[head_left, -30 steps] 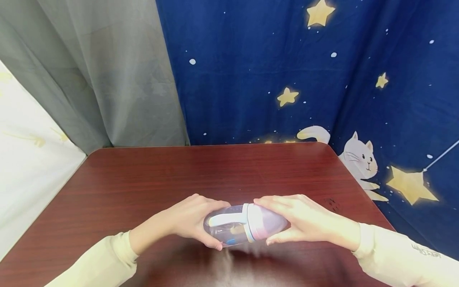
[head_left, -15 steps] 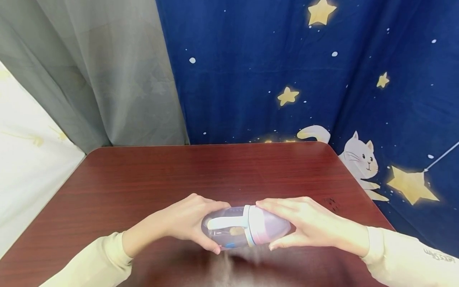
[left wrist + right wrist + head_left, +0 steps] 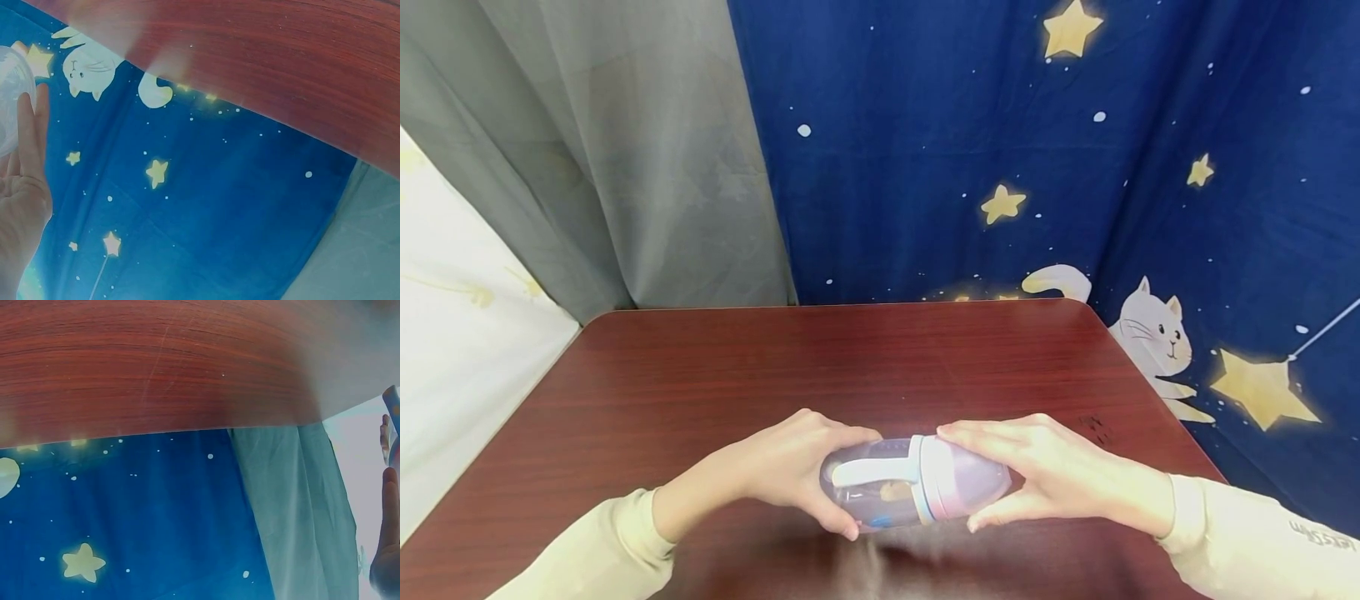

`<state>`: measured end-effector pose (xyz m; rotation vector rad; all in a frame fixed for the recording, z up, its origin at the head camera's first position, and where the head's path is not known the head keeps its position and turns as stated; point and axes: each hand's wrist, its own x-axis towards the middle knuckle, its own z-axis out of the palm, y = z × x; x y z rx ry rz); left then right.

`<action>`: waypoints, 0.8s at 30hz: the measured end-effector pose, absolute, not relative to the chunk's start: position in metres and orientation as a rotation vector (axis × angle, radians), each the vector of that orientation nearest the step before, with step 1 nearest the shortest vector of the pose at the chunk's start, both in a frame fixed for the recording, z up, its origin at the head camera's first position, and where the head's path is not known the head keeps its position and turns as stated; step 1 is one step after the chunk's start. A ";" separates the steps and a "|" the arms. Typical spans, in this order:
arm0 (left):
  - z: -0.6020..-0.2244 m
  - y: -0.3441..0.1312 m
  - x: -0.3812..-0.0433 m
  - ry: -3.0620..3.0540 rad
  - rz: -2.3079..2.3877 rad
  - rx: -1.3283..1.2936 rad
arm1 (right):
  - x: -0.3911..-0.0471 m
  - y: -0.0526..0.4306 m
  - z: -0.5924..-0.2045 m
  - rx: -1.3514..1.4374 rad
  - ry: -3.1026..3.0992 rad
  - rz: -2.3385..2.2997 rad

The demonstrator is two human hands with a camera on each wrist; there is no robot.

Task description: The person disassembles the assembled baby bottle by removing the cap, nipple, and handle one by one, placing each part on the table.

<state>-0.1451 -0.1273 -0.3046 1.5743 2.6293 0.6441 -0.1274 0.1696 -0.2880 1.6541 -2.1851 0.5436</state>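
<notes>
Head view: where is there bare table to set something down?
The widest bare patch of the table runs from the bottle back to the far edge by the blue curtain. Another lies between the left sleeve and the left edge. The near middle is crowded: left hand and right hand hold the bottle there.

Shows slight downward displacement of the bottle (image 3: 919, 482) in the head view against one second ago, with marginally larger appearance. Shows left hand (image 3: 793, 462) and right hand (image 3: 1037, 467) displaced downward as well, and spaced marginally farther apart than before.
</notes>
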 end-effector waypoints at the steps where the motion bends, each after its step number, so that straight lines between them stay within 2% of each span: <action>1: -0.306 -0.130 -0.145 2.632 0.645 1.575 | -0.128 0.172 -0.287 1.653 -2.166 0.535; 8: -0.318 -0.158 -0.148 2.700 0.606 1.402 | -0.135 0.207 -0.269 1.423 -2.090 0.562; 16: -0.321 -0.159 -0.155 2.772 0.634 1.420 | -0.141 0.220 -0.266 1.363 -2.173 0.476; 24: -0.325 -0.162 -0.158 2.801 0.671 1.411 | -0.141 0.236 -0.262 1.138 -2.369 0.412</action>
